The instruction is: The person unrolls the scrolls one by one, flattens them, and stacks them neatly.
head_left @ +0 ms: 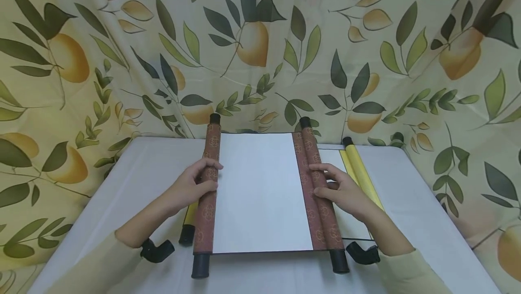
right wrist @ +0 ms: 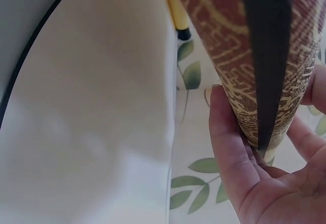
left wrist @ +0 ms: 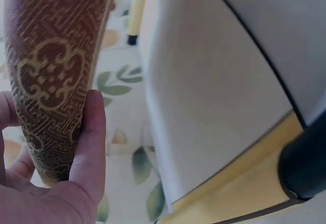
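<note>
In the head view a partly unrolled scroll with a blank white sheet and reddish-brown patterned ends is held up over the table. My left hand grips its left roller, thumb and fingers around the brocade. On the other side my right hand holds the right roller between thumb and fingers. Black knobs cap both rollers. Each wrist view shows the brocade roll between curled fingers: the left roll and the right roll.
Beneath the held scroll lies a second scroll with a yellow roller at its right and a black-capped yellow end at its left. Both are on the white-covered table. A fruit-and-leaf patterned curtain hangs behind.
</note>
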`<action>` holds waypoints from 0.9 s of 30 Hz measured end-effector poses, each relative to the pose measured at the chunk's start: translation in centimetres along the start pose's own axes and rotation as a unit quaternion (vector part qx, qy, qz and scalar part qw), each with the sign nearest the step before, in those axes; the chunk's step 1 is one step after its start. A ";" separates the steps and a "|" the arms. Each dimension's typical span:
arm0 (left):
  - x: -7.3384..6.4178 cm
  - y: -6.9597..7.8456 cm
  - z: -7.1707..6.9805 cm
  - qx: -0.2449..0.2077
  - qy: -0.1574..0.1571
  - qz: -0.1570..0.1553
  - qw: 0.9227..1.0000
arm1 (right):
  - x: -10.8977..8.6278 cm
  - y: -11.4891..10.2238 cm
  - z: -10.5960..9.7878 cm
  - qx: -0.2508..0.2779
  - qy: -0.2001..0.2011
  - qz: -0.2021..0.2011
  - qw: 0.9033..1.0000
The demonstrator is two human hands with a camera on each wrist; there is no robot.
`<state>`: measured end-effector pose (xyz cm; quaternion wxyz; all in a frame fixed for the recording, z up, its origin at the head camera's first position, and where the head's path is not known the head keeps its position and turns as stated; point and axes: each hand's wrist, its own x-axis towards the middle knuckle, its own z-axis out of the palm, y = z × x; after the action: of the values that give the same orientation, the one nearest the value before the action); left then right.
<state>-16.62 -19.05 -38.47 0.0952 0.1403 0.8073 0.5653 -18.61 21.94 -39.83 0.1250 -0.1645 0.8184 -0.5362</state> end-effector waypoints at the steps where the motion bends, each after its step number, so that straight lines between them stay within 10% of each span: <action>1: 0.1 -0.2 0.1 0.004 -0.001 -0.002 1.000 | 0.0 -0.1 -0.1 -0.002 -0.001 0.001 1.000; 13: 0.5 -1.5 0.2 0.072 0.016 -0.035 0.997 | -0.8 -0.3 -0.3 -0.037 0.001 -0.004 0.999; 27: 0.9 -2.3 -0.7 0.146 0.035 0.004 0.989 | -0.6 0.0 -0.5 -0.057 0.009 0.001 0.998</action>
<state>-17.93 -20.15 -40.37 0.0435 0.1362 0.8834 0.4463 -18.27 22.63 -39.65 0.1084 -0.1654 0.8489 -0.4902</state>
